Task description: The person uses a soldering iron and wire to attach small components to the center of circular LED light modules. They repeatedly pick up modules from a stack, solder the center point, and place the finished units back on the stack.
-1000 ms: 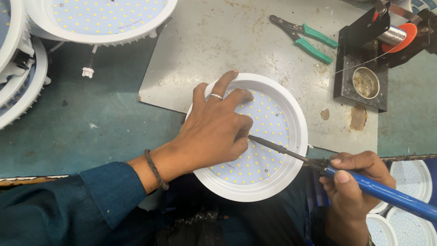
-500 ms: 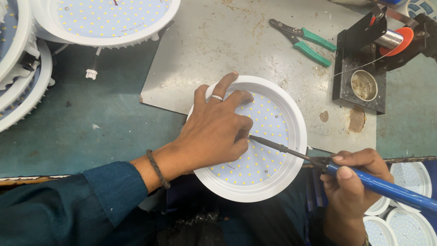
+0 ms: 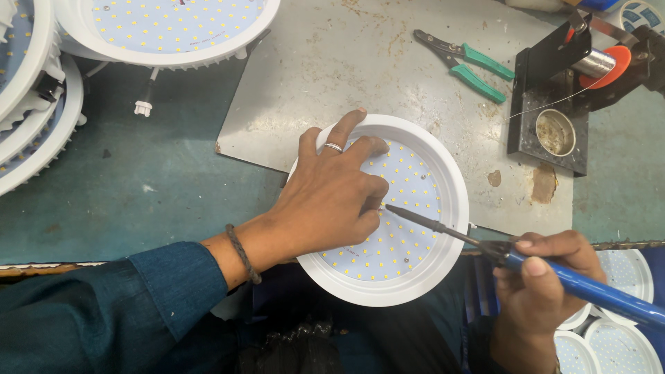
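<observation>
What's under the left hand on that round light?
The left hand lies flat on the round white light, on its dotted LED board. The board under the palm is covered, so unseen.

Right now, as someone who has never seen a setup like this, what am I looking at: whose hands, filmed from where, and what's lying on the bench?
This is one view, from a camera worn on a person's head and looking down at their own two bare hands; no machine is involved. The left hand lies flat on a round white lamp panel dotted with small yellow lights, steadying it. The right hand grips a blue-handled soldering iron, whose tip sits on the panel beside the left fingers. The panel rests partly on a scuffed metal sheet over a green bench. Further back lie green-handled pliers and a black solder stand with a wire spool. More such panels are stacked at the left and lower right.
</observation>
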